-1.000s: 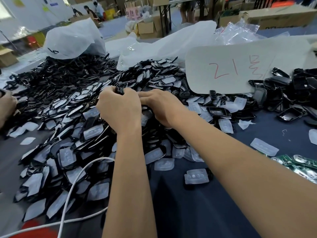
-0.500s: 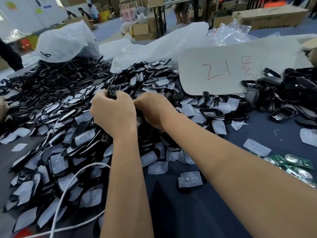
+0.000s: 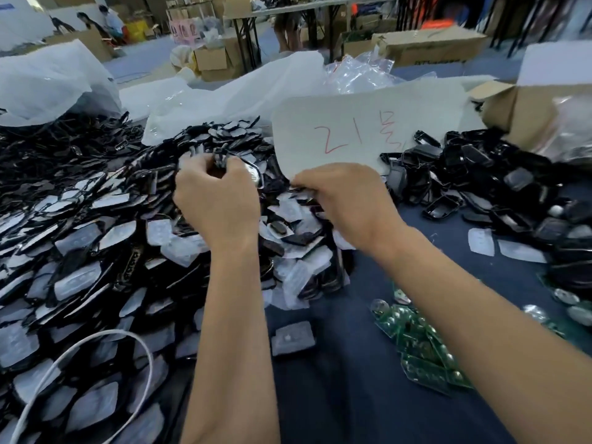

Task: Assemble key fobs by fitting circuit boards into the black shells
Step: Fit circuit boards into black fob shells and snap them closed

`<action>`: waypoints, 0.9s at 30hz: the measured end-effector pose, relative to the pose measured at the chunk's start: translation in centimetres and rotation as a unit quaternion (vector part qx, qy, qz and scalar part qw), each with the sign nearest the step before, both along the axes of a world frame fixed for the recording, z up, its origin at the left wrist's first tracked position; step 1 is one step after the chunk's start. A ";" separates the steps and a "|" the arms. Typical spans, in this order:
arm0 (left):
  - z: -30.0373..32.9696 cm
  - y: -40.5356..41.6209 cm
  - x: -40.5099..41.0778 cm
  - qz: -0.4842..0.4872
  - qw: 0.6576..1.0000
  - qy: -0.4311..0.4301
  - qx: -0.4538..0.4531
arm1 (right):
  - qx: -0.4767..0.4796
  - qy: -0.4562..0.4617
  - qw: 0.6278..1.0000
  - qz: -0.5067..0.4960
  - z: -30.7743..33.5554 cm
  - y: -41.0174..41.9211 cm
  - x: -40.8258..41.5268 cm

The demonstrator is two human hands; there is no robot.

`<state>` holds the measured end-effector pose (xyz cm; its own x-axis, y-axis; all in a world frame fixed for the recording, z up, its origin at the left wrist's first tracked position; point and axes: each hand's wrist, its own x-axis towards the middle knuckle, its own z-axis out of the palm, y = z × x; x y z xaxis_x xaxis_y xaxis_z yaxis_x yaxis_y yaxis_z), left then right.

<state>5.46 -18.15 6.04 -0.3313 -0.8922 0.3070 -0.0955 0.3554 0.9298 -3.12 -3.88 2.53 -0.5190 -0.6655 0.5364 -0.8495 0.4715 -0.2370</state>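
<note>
hands parted, cardboard box holding bags

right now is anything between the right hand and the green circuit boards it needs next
Nothing visible. The right hand hangs over the edge of the shell pile, and the circuit boards lie nearer the person on bare blue cloth. The left hand holds a black shell.
</note>
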 end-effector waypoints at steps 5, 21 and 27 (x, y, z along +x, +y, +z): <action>-3.6 8.9 -3.8 -0.313 0.935 -0.165 0.017 | 0.082 -0.041 0.987 -0.134 -1.2 11.1 -2.0; -8.8 14.3 -5.1 -0.278 0.907 -0.228 -0.219 | 0.015 -0.092 0.982 -0.165 -4.2 20.2 -1.5; -8.5 14.6 -5.1 -0.255 0.927 -0.170 -0.215 | -0.017 -0.080 0.981 -0.177 -4.3 20.7 -1.2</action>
